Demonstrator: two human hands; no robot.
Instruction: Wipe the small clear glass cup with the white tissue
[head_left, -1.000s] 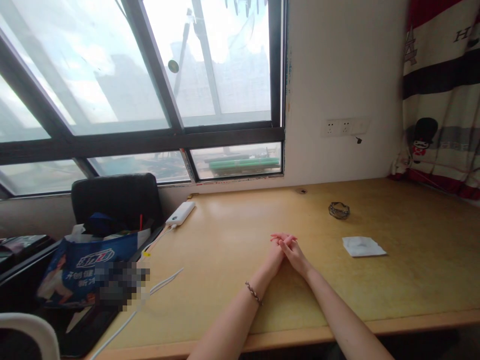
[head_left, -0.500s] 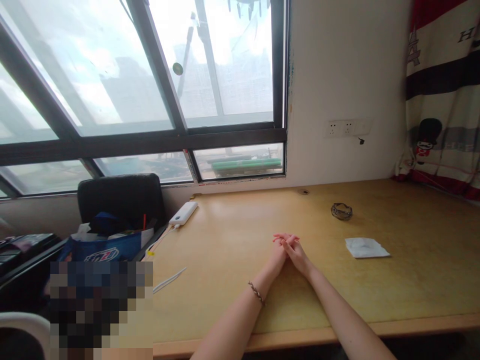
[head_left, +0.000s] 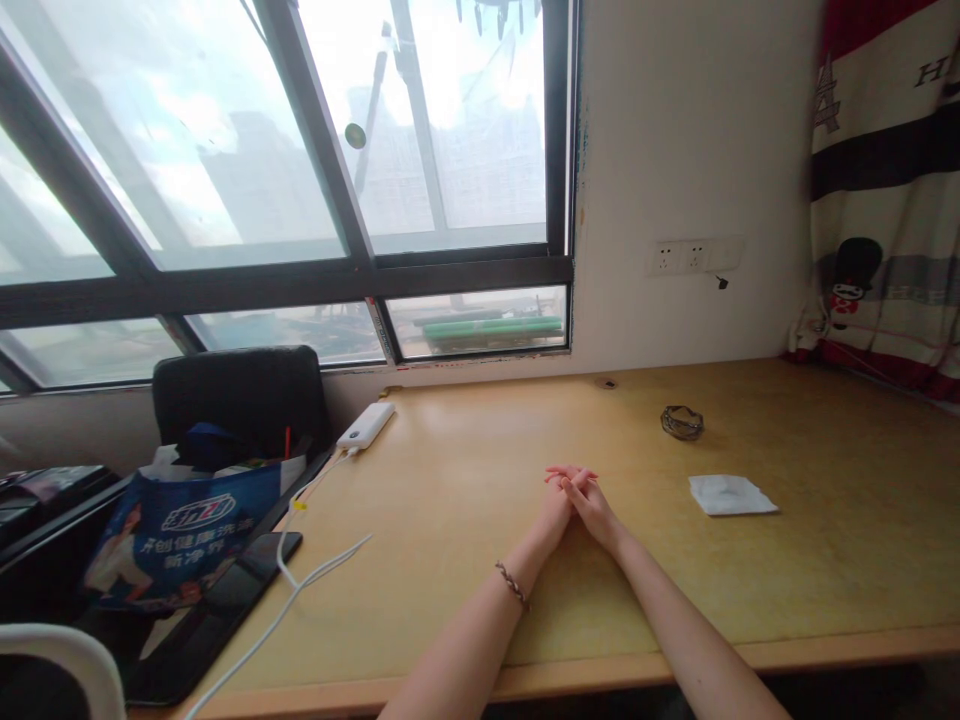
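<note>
My left hand (head_left: 556, 503) and my right hand (head_left: 589, 500) are clasped together on the wooden desk, their fingers interlaced. Both are closed, and no object shows between them. The palms are hidden. Around my left wrist is a braided bracelet (head_left: 513, 586). To the right of my hands lies a folded white tissue (head_left: 731, 495). Farther back on that side stands a dark, round, openwork ring-shaped object (head_left: 682, 423). Neither hand touches these.
A white power bank (head_left: 366, 427) with a white cable (head_left: 322, 570) sits at the desk's left edge. Near it are a dark flat panel (head_left: 225, 610), a blue printed bag (head_left: 195, 530) and a black chair (head_left: 238, 395). The desk (head_left: 450, 590) meets a wall with sockets (head_left: 696, 256).
</note>
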